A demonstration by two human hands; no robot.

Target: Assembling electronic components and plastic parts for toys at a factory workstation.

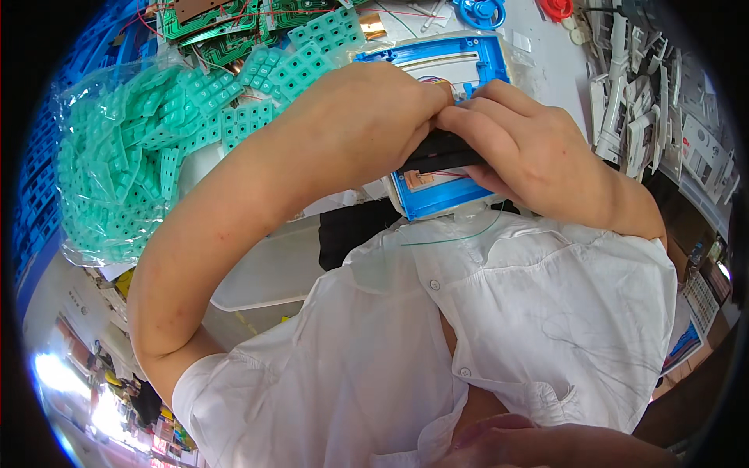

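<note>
Both sets of fingers curled shut on black part (pixel 441 152), L hand (pixel 367 117) & R hand (pixel 523 144) meeting over it. Blue housing (pixel 437 199) just under fingers, orange bit & thin wires inside. Left of fingers: clear bag (pixel 94 179) stuffed w/ green rubber keypads (pixel 140 132). Right of fingers: grey plastic parts (pixel 640 101) on surface (pixel 546 62).

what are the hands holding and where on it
Both the left hand and the right hand pinch a black flat part at its ends, over the blue and white casing.
</note>
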